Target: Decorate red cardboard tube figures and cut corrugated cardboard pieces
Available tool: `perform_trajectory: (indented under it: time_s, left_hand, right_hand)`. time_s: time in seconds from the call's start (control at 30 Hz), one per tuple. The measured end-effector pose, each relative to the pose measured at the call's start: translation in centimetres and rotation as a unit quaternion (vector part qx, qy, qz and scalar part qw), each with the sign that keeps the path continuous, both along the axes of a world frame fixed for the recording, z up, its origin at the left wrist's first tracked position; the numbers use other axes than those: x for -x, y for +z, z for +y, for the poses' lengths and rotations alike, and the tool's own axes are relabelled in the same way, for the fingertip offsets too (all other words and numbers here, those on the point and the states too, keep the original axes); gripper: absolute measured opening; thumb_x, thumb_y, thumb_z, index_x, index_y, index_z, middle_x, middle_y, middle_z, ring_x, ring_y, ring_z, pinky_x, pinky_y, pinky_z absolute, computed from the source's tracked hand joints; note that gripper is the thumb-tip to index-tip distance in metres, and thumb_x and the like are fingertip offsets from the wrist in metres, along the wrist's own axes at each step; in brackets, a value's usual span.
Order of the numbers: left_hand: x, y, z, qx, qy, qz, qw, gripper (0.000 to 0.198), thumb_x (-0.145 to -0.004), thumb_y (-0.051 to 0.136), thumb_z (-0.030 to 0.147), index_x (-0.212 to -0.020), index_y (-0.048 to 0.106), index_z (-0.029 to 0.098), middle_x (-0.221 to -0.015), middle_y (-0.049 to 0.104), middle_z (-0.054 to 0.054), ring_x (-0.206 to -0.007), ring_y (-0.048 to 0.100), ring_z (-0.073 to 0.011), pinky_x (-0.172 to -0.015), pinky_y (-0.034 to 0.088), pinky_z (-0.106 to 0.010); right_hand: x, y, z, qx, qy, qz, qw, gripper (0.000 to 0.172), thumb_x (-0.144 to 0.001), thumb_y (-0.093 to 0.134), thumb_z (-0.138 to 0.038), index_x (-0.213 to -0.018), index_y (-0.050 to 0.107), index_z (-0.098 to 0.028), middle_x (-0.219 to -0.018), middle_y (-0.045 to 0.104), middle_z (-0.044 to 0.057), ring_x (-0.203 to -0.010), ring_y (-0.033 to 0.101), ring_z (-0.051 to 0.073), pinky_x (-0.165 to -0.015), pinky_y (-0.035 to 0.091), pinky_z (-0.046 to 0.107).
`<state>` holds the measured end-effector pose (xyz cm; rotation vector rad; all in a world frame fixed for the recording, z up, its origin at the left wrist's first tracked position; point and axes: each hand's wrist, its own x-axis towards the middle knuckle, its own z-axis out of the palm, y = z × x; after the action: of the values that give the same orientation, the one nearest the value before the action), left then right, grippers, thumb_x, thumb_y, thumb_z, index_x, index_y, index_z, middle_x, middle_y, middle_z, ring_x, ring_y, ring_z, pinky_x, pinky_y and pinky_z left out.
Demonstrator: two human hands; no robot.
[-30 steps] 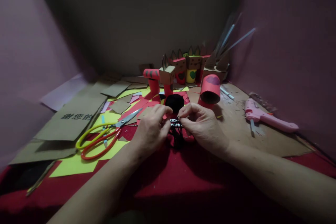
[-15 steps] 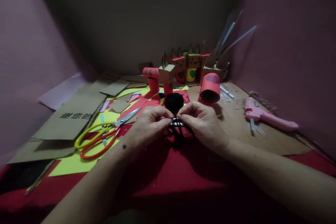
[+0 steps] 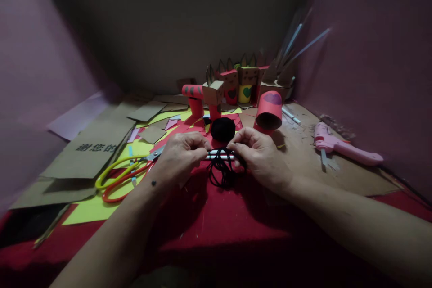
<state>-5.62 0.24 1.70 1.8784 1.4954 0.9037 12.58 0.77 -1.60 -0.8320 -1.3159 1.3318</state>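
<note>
Loops of black yarn [image 3: 221,173] hang over thin white sticks [image 3: 216,156] lying crosswise between my hands. My left hand [image 3: 184,150] is closed, its thumb and fingers pinched at the left end of the yarn and sticks. On the other side my right hand [image 3: 254,153] pinches a black strand between thumb and forefinger. Just beyond the fingertips lies a black ball of yarn [image 3: 223,129]. Scissors [image 3: 126,171] with yellow and red handles rest left of my left hand, their blades partly covered by it.
A pink glue gun [image 3: 346,146] lies on the cardboard sheet [image 3: 303,175] at right. Behind the yarn stand a red paper tube [image 3: 270,110], a box-headed figure [image 3: 213,94] and several similar figures. Flat cardboard pieces [image 3: 84,148] and yellow paper [image 3: 91,213] cover the left side.
My left hand has moved left, away from my right, showing more of the white sticks and yarn loops. It now covers the scissor tips. My right hand stays nearly in place.
</note>
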Motion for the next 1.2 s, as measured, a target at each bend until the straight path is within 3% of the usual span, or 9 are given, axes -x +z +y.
perform_trajectory:
  time_s: [0.23, 0.4, 0.5, 0.6, 0.7, 0.87, 1.03, 1.1, 1.2]
  left_hand:
    - [0.0, 0.1, 0.2, 0.021, 0.001, -0.003, 1.0, 0.009, -0.068, 0.058, 0.019, -0.063, 0.065, 0.018, -0.052, 0.055, 0.003, -0.051, 0.047, -0.0107, -0.05, 0.036, -0.023]
    - [-0.3, 0.5, -0.1, -0.032, 0.068, -0.115, 0.991, 0.017, -0.076, 0.064, 0.028, -0.089, 0.066, 0.017, -0.056, 0.052, 0.005, -0.046, 0.041, -0.0084, -0.044, 0.032, -0.022]
    - [-0.9, 0.4, -0.5, -0.072, 0.019, -0.162, 0.984, 0.021, -0.075, 0.069, 0.03, -0.091, 0.065, 0.017, -0.067, 0.057, 0.003, -0.053, 0.047, -0.0085, -0.05, 0.039, -0.022]
    - [-1.4, -0.1, -0.8, -0.026, -0.057, -0.146, 0.987, 0.03, -0.073, 0.071, 0.028, -0.101, 0.066, 0.016, -0.08, 0.066, -0.002, -0.069, 0.059, -0.0138, -0.064, 0.048, -0.027]
    - [-1.6, -0.5, -0.7, 0.003, -0.076, -0.106, 0.991, 0.022, -0.077, 0.067, 0.029, -0.093, 0.07, 0.015, -0.083, 0.069, -0.005, -0.076, 0.062, -0.0171, -0.071, 0.05, -0.03]
    - [-1.2, 0.1, -0.6, -0.003, -0.034, -0.117, 0.993, 0.014, -0.077, 0.069, 0.029, -0.075, 0.07, 0.015, -0.065, 0.062, 0.0, -0.061, 0.053, -0.0111, -0.057, 0.042, -0.023]
    - [-0.8, 0.5, -0.7, -0.002, -0.018, -0.119, 0.993, 0.013, -0.076, 0.068, 0.028, -0.075, 0.07, 0.016, -0.065, 0.063, 0.001, -0.058, 0.051, -0.0111, -0.057, 0.041, -0.024]
    - [-0.8, 0.2, -0.8, -0.031, -0.016, -0.088, 0.995, 0.012, -0.076, 0.067, 0.028, -0.076, 0.07, 0.016, -0.068, 0.065, -0.001, -0.063, 0.054, -0.0134, -0.062, 0.043, -0.026]
    - [-0.9, -0.2, -1.0, -0.084, -0.026, -0.035, 0.996, 0.013, -0.08, 0.064, 0.028, -0.077, 0.071, 0.017, -0.074, 0.065, -0.003, -0.072, 0.057, -0.017, -0.069, 0.045, -0.03]
  right_hand:
    - [-0.1, 0.1, 0.4, 0.019, 0.008, 0.031, 0.999, 0.019, -0.075, 0.068, -0.023, -0.074, 0.05, -0.02, -0.054, 0.056, -0.008, -0.039, 0.052, 0.006, -0.036, 0.042, 0.018]
    - [-0.1, 0.3, 0.5, 0.012, 0.009, 0.032, 0.999, 0.02, -0.079, 0.067, -0.024, -0.075, 0.048, -0.021, -0.049, 0.054, -0.009, -0.037, 0.05, 0.006, -0.037, 0.04, 0.018]
    - [-0.1, 0.2, 0.4, 0.009, 0.006, 0.034, 0.999, 0.019, -0.079, 0.066, -0.024, -0.075, 0.048, -0.021, -0.049, 0.054, -0.008, -0.036, 0.049, 0.006, -0.036, 0.04, 0.019]
    - [0.0, 0.1, 0.4, 0.004, 0.006, 0.034, 0.999, 0.02, -0.077, 0.068, -0.026, -0.076, 0.05, -0.021, -0.052, 0.056, -0.008, -0.038, 0.052, 0.007, -0.037, 0.042, 0.019]
    - [-0.1, 0.0, 0.5, 0.008, 0.021, 0.034, 0.999, 0.022, -0.076, 0.07, -0.029, -0.075, 0.05, -0.02, -0.052, 0.056, -0.007, -0.04, 0.054, 0.008, -0.038, 0.042, 0.019]
    - [0.0, -0.4, 0.6, 0.02, 0.021, 0.011, 1.0, 0.014, -0.079, 0.065, -0.024, -0.084, 0.053, -0.02, -0.064, 0.059, -0.005, -0.047, 0.056, 0.009, -0.043, 0.044, 0.021]
    - [-0.1, -0.6, 0.0, -0.15, -0.035, -0.087, 0.984, 0.027, -0.092, 0.05, -0.024, -0.119, 0.057, -0.024, -0.102, 0.066, 0.004, -0.091, 0.065, 0.016, -0.078, 0.054, 0.033]
    - [-0.2, -0.6, -0.3, -0.26, -0.079, -0.137, 0.953, 0.025, -0.093, 0.051, -0.023, -0.117, 0.061, -0.024, -0.11, 0.064, 0.007, -0.103, 0.062, 0.019, -0.089, 0.051, 0.038]
    - [-0.4, -0.4, -0.5, -0.37, -0.128, -0.198, 0.899, 0.019, -0.09, 0.058, -0.019, -0.106, 0.068, -0.023, -0.099, 0.063, 0.008, -0.098, 0.06, 0.021, -0.086, 0.051, 0.04]
